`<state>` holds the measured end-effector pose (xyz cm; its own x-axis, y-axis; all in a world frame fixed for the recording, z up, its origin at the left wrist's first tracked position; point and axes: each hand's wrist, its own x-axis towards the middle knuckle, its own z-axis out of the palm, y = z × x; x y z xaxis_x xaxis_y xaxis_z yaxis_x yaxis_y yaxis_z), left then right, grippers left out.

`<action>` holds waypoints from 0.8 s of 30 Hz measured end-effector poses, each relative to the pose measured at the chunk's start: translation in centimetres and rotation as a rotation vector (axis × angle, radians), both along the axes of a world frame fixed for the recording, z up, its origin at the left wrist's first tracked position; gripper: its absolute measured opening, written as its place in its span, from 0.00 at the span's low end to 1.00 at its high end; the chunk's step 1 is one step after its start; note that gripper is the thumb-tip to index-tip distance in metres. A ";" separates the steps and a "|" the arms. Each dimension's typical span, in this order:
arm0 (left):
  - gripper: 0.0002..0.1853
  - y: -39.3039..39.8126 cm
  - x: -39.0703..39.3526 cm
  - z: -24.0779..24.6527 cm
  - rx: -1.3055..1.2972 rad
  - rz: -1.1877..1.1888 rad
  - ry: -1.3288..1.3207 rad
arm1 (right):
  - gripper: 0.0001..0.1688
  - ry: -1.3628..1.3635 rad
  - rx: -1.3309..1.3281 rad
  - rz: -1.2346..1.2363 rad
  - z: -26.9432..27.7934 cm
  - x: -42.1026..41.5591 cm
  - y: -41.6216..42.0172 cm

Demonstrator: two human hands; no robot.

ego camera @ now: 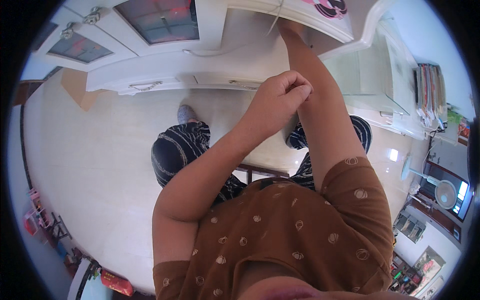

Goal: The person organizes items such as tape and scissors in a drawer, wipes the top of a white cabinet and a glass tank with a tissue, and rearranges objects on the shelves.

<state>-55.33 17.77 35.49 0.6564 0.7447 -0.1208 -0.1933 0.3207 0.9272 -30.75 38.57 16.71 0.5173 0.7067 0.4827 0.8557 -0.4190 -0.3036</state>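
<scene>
My left hand (pixel 287 93) is raised in front of me with its fingers curled in. No object shows in it. It overlaps my right forearm (pixel 318 86) in the view, and I cannot tell whether the two touch. The right arm stretches forward into an open recess (pixel 255 41) of a white cabinet. Beneath the cabinet's upper ledge (pixel 300 22), only the wrist end of my right hand (pixel 291 28) shows; the fingers are hidden. A thin white cord (pixel 275 22) hangs over the ledge beside that wrist.
Low drawers (pixel 210 80) with metal handles run along the cabinet base. Glass-paned doors (pixel 161 22) are at upper left. To the right stand a glass panel (pixel 375 82), a stack of books or papers (pixel 431 92) and a fan (pixel 445 194). A cardboard piece (pixel 80 90) sits at left.
</scene>
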 end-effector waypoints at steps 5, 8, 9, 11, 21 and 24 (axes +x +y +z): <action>0.10 1.5 -0.4 -0.9 0.007 0.158 0.069 | 0.21 0.107 -0.006 0.286 -1.1 -6.4 7.3; 0.10 2.4 -0.6 -1.6 -0.054 0.191 0.044 | 0.21 0.171 -0.052 0.472 -0.8 -8.5 8.1; 0.10 2.5 -0.6 -1.7 -0.080 0.199 0.034 | 0.21 0.188 -0.070 0.539 -0.6 -9.0 7.8; 0.10 2.5 -0.5 -2.2 -0.080 0.184 0.031 | 0.21 0.239 -0.113 0.664 -0.3 -10.0 6.3; 0.11 -0.1 1.6 -3.2 -0.020 0.035 0.067 | 0.21 0.280 -0.183 1.084 2.9 -13.5 -14.6; 0.12 -0.1 1.7 -4.5 0.175 0.008 0.173 | 0.18 0.421 -0.127 1.144 3.5 -11.3 -17.4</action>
